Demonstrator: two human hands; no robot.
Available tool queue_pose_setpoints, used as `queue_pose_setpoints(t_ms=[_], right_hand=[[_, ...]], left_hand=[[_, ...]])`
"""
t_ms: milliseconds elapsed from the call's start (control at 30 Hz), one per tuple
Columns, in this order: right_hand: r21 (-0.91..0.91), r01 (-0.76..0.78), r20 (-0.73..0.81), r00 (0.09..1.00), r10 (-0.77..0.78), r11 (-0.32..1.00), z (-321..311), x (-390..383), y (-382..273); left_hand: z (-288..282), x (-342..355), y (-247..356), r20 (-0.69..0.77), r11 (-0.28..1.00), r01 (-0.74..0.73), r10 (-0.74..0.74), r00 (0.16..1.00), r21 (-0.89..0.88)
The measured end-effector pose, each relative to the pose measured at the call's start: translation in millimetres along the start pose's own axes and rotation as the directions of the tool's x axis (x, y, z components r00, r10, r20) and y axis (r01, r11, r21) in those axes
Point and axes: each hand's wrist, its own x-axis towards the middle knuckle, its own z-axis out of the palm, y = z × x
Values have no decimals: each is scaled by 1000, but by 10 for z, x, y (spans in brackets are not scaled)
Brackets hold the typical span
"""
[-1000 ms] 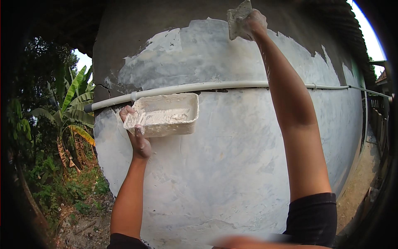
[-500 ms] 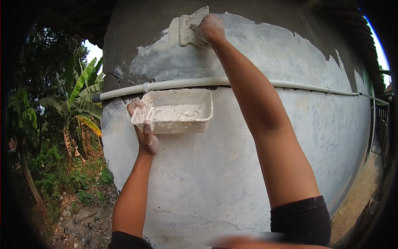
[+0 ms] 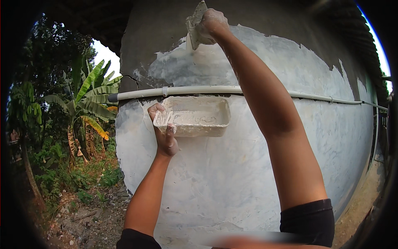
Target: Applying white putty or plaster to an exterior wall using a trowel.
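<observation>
My left hand (image 3: 168, 143) is closed on the left end of a pale rectangular plastic tub (image 3: 201, 132), fingers behind and thumb in front. White wall putty (image 3: 195, 119) coats the inside of the tub, which is held just below the pipe and in front of the wall. High up, my right hand (image 3: 213, 25) grips a wide putty knife (image 3: 193, 27) caked with putty. Its blade is seen tilted, nearly edge-on, against the wall (image 3: 248, 166) where white coating meets bare grey. My fingers hide the knife's handle.
A white pipe (image 3: 199, 89) runs across the wall at mid-height, held by clamps. A crack (image 3: 129, 77) marks the grey part at left. Banana plants (image 3: 89, 91) and stony ground (image 3: 91, 220) lie beyond the wall's left edge. A roof overhang (image 3: 348, 37) is above right.
The view has shifted, so the wall and tub appear farther right. Relative to the wall, my right hand has moved left, and the putty knife has turned from face-on to nearly edge-on.
</observation>
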Motion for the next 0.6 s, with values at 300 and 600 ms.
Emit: queue_pose_setpoints(t_ms=[300,600], right_hand=[[78,32,34,999,-35,996,338,-217,-127],[-217,-116,-173,982,79,969,-409,48,1058]], left_hand=[[-58,19,-33,28,1000,-14,14,1000,4],[-72,-10,62,-6,1000,8,-7,1000,20]])
